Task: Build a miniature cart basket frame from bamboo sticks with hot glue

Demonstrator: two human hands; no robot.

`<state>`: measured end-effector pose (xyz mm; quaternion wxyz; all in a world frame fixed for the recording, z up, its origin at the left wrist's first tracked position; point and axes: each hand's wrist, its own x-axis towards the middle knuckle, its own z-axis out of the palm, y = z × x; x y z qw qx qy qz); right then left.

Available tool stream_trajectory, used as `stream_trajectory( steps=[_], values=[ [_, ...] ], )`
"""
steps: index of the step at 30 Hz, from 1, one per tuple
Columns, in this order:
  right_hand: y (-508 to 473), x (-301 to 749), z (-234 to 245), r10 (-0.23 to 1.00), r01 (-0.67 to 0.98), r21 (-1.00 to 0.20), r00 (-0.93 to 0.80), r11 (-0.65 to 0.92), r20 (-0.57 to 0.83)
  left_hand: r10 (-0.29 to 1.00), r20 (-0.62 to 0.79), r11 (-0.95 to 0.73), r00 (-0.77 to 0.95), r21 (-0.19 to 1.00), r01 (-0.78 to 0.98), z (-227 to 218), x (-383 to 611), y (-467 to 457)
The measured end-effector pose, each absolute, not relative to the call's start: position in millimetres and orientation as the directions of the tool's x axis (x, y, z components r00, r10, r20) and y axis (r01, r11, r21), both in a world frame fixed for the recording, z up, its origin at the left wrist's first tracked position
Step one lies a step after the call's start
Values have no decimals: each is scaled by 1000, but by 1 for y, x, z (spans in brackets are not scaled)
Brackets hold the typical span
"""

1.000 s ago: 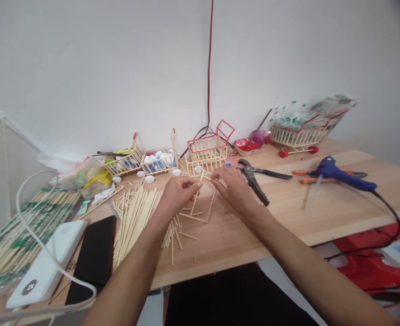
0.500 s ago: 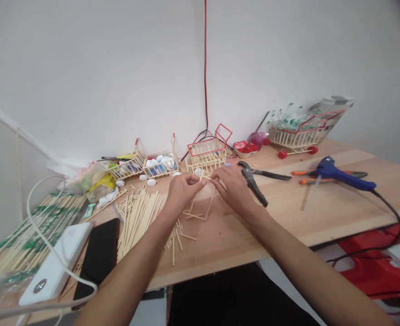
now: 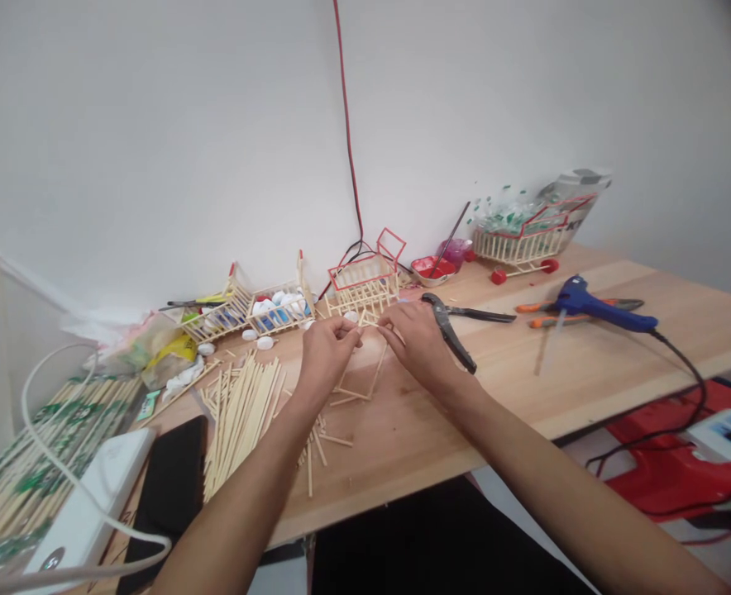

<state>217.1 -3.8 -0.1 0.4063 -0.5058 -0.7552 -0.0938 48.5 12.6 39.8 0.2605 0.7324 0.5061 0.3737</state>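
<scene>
My left hand (image 3: 325, 351) and my right hand (image 3: 416, 340) meet over the wooden table (image 3: 527, 388), fingertips pinched on the top of a small frame of thin wooden sticks (image 3: 365, 376) that stands tilted on the table. A loose pile of long sticks (image 3: 245, 409) lies just left of my left hand, with short cut pieces scattered below it. Black cutting pliers (image 3: 449, 330) lie right beside my right hand.
Stick baskets stand along the wall: one with bottle caps (image 3: 279, 306), a red-rimmed one (image 3: 365, 277), a wheeled cart (image 3: 518, 244). A blue glue gun (image 3: 594, 302) lies at the right, a black phone (image 3: 167, 492) and white power bank (image 3: 86, 516) at the left. A red wire (image 3: 346, 149) hangs down the wall.
The view has shifted, so everything sits slightly further left. Both hands stay pinched on the stick frame with only small finger movement.
</scene>
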Motion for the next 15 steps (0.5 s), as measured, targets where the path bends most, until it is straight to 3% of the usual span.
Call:
stream_trajectory(
  steps=[15],
  values=[
    [-6, 216, 2, 685, 852, -246, -168, 462, 709, 938, 284, -346, 198, 752, 561, 37, 49, 13]
  ],
)
